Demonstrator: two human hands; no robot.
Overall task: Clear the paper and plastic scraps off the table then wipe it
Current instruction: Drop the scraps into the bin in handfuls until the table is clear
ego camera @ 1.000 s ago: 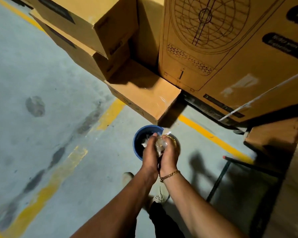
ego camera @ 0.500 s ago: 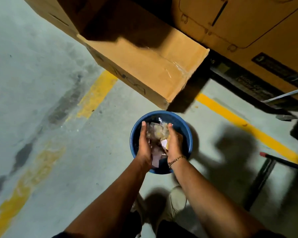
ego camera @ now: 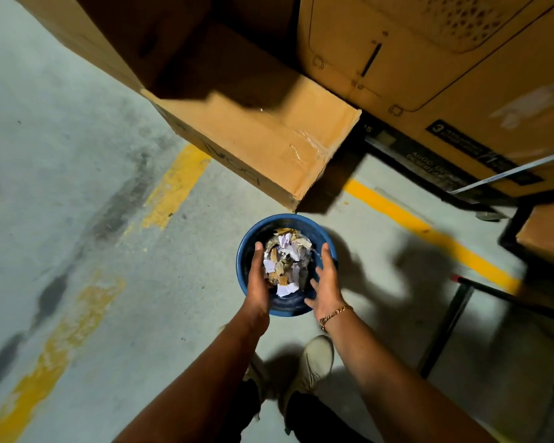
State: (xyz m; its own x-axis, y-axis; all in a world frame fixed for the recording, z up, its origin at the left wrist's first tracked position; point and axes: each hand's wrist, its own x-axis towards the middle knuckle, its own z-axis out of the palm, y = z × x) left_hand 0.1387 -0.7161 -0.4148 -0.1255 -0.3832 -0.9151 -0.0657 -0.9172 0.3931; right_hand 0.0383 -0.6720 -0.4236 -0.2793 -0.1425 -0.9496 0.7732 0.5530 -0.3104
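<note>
While both hands are held over a blue bin (ego camera: 288, 306) on the floor (ego camera: 77, 129), they are set apart, one at each side of the opening, and nothing is gripped by either. The left hand (ego camera: 259, 279) is seen with its fingers straight and close together, pointed forward along the left inner side of the bin. The right hand (ego camera: 325, 281) is seen spread, with fingers loosely splayed, over the right part of the rim. A gold bracelet (ego camera: 335, 314) is worn on the right wrist. The scraps (ego camera: 287, 260), a loose heap of white paper, brown card and clear plastic, are found between the two hands, inside the circle of the rim. Whether they are touched by the left palm cannot be told. Just beyond the bin a low box (ego camera: 263, 135) is set on the floor, its near corner almost over the rim, and a large box (ego camera: 429, 75) printed with line drawings is stood behind it to the right. A yellow line (ego camera: 429, 231) is painted across the floor to the right of the bin. A pale shoe (ego camera: 317, 359) is seen below the hands, and a black metal leg (ego camera: 445, 330) is seen at the right.
</note>
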